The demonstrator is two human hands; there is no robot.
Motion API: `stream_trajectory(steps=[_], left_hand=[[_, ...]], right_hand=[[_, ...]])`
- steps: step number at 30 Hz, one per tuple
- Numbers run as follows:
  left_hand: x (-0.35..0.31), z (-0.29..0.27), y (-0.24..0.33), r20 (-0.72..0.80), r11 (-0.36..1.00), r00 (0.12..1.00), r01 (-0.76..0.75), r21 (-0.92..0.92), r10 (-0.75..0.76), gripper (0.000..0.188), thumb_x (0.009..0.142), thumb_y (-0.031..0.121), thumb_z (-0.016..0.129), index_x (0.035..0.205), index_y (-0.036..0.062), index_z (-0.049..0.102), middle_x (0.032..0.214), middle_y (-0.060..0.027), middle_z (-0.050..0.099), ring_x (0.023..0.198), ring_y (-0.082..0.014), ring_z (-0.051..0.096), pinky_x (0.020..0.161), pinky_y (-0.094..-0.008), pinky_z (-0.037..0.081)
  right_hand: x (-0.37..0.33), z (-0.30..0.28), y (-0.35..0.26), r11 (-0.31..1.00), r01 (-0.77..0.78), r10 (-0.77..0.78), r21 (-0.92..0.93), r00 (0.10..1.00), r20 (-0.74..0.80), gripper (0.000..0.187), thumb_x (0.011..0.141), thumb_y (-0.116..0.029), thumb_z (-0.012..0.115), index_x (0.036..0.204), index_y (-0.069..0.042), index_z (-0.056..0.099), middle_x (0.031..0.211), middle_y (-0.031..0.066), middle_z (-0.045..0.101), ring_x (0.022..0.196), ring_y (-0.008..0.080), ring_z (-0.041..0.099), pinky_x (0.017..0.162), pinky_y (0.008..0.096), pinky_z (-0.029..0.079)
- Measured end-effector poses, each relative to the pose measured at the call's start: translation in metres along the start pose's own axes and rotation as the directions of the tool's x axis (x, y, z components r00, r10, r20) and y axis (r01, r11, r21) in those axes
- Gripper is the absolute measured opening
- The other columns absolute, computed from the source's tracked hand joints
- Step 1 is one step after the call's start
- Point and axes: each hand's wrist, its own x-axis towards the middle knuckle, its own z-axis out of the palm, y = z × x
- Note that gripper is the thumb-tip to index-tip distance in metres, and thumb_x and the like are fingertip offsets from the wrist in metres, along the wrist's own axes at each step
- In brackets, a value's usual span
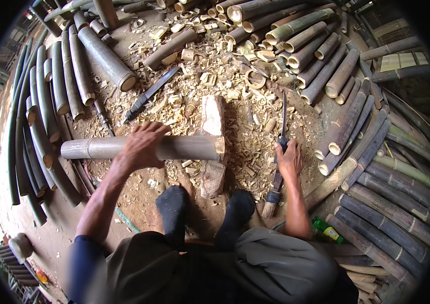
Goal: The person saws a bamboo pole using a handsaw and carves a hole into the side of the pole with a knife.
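A grey-brown bamboo pole section [189,147] lies crosswise in front of me, its right end resting on a pale wooden block [212,116]. My left hand [144,146] grips it from above, with the thumb on the near side. Farther right, my right hand [290,158] is closed on the dark-wrapped handle of a long, slightly curved knife [278,183]. Its narrow blade points away from me over the shavings, and the wooden handle runs back toward my knee. The knife is apart from the bamboo. Another long blade with a dark handle [136,107] lies beyond my left hand.
Bamboo chips and shavings [235,76] cover the ground. Cut bamboo poles [106,58] lie at the left, with more stacks [306,43] at the far side and right [382,218]. A green bottle [328,230] lies by my right elbow. My feet [173,207] flank the block's near end.
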Motion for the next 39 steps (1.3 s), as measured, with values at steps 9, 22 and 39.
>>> stream_trajectory(steps=[9,22,39], left_hand=[[0.025,0.021,0.03,0.228,0.99,0.973,0.007,-0.14,0.025,0.056,0.056,0.023,0.089,0.106,0.0105,0.069,0.096,-0.012,0.074,0.094,-0.0338,0.073,0.083,-0.0472,0.057],[0.021,0.023,0.023,0.166,0.996,0.986,-0.017,-0.083,0.03,0.06,0.054,0.022,0.09,0.109,0.0113,0.068,0.095,-0.0116,0.075,0.091,-0.0328,0.073,0.081,-0.046,0.058],[0.016,0.022,0.019,0.171,0.998,0.985,0.017,-0.055,-0.007,0.049,0.058,0.027,0.089,0.101,0.0112,0.073,0.091,-0.0108,0.077,0.086,-0.0296,0.075,0.079,-0.0428,0.06]], right_hand=[[-0.018,0.031,0.075,0.857,0.06,-0.138,0.512,0.984,0.116,0.069,0.101,-0.047,0.057,0.144,0.006,0.046,0.114,0.028,0.067,0.106,0.039,0.068,0.083,0.0549,0.055],[-0.125,-0.002,-0.045,0.744,0.472,-0.549,0.472,0.835,0.031,0.045,0.102,-0.019,0.066,0.135,0.004,0.047,0.099,0.0305,0.069,0.08,0.0446,0.073,0.062,0.049,0.058],[-0.129,-0.038,-0.099,0.619,0.558,-0.554,0.553,0.809,-0.196,0.035,0.098,-0.013,0.07,0.123,0.002,0.051,0.098,0.0251,0.066,0.08,0.0425,0.072,0.064,0.0469,0.06]])
